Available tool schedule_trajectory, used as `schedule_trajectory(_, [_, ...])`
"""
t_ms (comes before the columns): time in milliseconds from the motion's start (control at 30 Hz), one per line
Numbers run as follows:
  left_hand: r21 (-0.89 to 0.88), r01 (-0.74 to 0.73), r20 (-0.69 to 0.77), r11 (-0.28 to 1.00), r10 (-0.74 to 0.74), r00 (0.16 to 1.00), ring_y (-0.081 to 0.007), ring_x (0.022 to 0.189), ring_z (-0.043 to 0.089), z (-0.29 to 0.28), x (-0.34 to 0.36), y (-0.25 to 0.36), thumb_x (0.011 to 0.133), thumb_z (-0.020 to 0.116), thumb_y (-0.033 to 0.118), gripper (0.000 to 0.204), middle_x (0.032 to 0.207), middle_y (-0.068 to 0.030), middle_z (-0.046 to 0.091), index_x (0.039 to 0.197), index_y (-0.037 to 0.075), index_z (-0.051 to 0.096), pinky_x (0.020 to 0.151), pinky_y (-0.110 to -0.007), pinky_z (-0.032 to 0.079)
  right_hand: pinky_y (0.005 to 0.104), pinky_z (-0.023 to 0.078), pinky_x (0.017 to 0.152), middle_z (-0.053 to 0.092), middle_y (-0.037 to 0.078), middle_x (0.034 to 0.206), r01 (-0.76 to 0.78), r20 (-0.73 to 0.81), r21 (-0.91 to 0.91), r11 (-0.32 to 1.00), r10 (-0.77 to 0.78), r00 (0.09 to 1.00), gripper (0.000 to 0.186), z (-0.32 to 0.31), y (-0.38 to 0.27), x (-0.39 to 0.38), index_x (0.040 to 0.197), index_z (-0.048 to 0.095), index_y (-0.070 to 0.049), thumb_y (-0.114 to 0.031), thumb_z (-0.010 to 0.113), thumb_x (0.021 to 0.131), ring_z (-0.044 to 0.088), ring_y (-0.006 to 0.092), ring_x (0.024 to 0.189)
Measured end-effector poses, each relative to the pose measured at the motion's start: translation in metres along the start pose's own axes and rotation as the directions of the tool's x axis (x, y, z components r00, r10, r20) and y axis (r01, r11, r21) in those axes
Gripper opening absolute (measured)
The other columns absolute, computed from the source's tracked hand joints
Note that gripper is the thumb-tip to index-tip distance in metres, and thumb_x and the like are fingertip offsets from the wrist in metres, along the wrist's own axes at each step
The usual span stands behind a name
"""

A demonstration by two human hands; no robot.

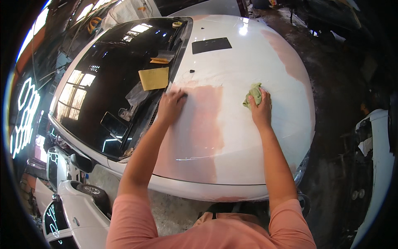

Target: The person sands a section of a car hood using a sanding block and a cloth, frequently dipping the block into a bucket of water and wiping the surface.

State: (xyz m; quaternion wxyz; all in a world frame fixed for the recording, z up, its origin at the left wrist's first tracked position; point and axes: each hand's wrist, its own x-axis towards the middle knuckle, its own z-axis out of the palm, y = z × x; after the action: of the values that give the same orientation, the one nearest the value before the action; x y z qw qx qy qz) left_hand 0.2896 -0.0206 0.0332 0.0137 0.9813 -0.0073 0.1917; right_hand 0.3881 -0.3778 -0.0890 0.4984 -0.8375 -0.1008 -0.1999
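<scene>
My right hand (261, 107) is closed round a crumpled light green cloth (253, 96) and rests on the white car hood (242, 137). Near the hood's windshield edge, my left hand (172, 107) lies over a dull pinkish patch (203, 120), its fingers curled and slightly blurred. Something small and dark shows at its fingertips; what it is I cannot make out. A whitish smear runs along the far border of that patch. Farther across the hood lies a flat dark rectangular sheet (212, 45).
On the windshield (97, 83) and wiper area are a yellow paper sheet (154, 79), a phone (114, 124), a tape roll (177, 24) and clear plastic. Another white car (78, 211) stands at lower left. A white car panel (377, 149) stands at right.
</scene>
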Motion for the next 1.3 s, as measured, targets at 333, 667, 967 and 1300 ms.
schedule_trajectory(333, [0.03,0.096,-0.017,0.995,-0.096,0.995,-0.0416,0.12,0.064,-0.009,0.013,0.002,0.104,0.067,0.031,0.037,0.126,-0.018,0.073,0.132,0.008,0.075,0.104,-0.05,0.052,0.0532,0.039,0.12,0.054,0.017,0.151,0.005,-0.04,0.043,0.999,-0.003,0.999,0.055,0.001,0.001,0.001,0.149,0.051,-0.008,-0.037,0.069,0.105,0.05,0.0393,0.143])
schedule_trajectory(667, [-0.128,-0.154,0.134,0.98,0.171,0.976,-0.0383,0.12,0.067,-0.035,-0.07,0.029,0.097,0.078,0.027,0.037,0.127,-0.0166,0.074,0.129,0.009,0.077,0.107,-0.05,0.051,0.0524,0.042,0.118,0.055,0.016,0.15,-0.069,-0.069,0.026,0.997,0.07,0.995,0.055,-0.023,0.002,0.012,0.148,0.052,-0.008,-0.035,0.071,0.103,0.051,0.0386,0.142])
schedule_trajectory(967, [-0.077,-0.182,0.207,0.98,0.195,0.959,-0.0405,0.12,0.065,-0.012,-0.008,0.025,0.102,0.071,0.029,0.037,0.133,-0.0164,0.073,0.133,0.009,0.076,0.109,-0.047,0.049,0.051,0.043,0.117,0.056,0.018,0.146,-0.071,-0.073,0.05,0.996,0.074,0.995,0.056,-0.012,0.005,0.008,0.147,0.053,-0.006,-0.036,0.071,0.103,0.052,0.0399,0.139])
schedule_trajectory(1300, [-0.059,-0.252,0.121,0.966,0.258,0.959,-0.0379,0.12,0.064,0.009,0.061,0.022,0.106,0.06,0.034,0.037,0.134,-0.0119,0.073,0.131,0.011,0.076,0.106,-0.047,0.052,0.0496,0.046,0.114,0.057,0.019,0.145,-0.001,-0.12,0.091,0.996,0.012,0.993,0.057,-0.002,-0.003,0.009,0.145,0.054,-0.002,-0.035,0.072,0.103,0.055,0.0408,0.136])
